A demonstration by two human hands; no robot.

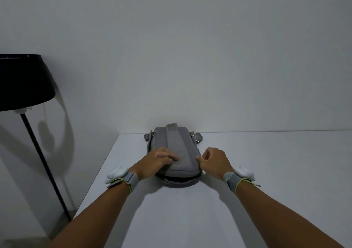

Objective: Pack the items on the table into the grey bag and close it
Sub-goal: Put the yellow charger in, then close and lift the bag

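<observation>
The grey bag lies flat on the white table, its long side running away from me toward the wall. A dark gap shows along its near end, where the opening is partly apart. My left hand rests palm down on the bag's near left part, fingers pressing the fabric. My right hand is at the bag's near right edge, thumb and fingers pinched together on something small there, likely the zipper pull. No loose items are visible on the table.
A black floor lamp stands left of the table, its pole close to the table's left edge. The wall is right behind the bag. Strap rings and a buckle stick out at the bag's far corners.
</observation>
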